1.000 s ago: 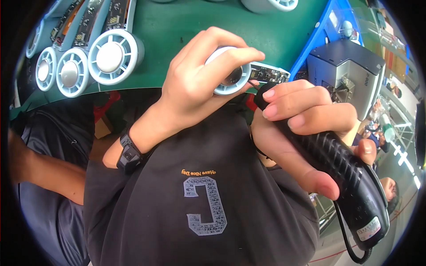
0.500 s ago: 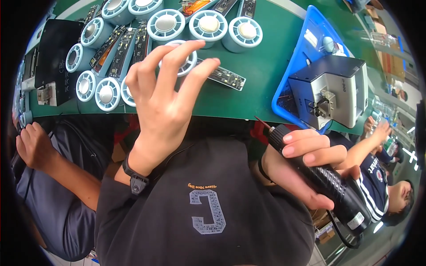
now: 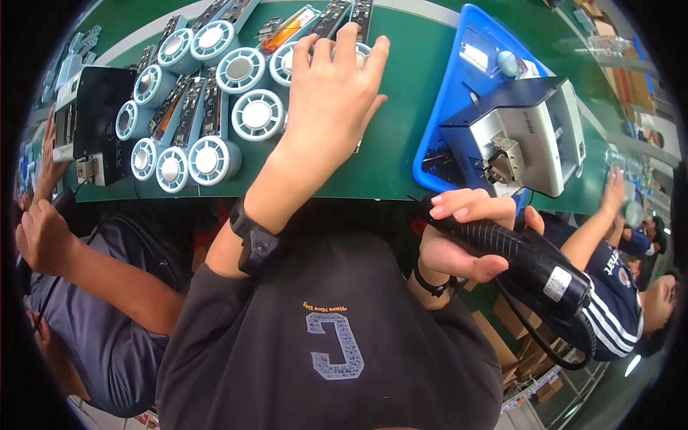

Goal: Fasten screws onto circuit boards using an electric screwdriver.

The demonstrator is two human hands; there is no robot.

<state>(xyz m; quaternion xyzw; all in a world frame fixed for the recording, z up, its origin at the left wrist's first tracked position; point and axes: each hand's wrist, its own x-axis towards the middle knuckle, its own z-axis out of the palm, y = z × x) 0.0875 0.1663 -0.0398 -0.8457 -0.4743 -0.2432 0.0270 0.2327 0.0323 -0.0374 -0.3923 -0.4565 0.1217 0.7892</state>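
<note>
On the green table (image 3: 401, 143), to my left, pale blue round discs (image 3: 208, 159) sit in rows beside narrow dark strips (image 3: 209, 107). My left hand (image 3: 333, 93) lies flat and spread over one disc (image 3: 287, 63); its rim peeks out just left of my fingers (image 3: 304, 54), gripping nothing. It looks light, rigid plastic, likely smooth, best pinched by the rim. Further right a blue tray (image 3: 441, 107) holds a grey machine (image 3: 527, 136). My right hand (image 3: 459, 236) is clenched around a black ribbed power tool (image 3: 516, 254), stiff, fairly heavy, cord trailing
</note>
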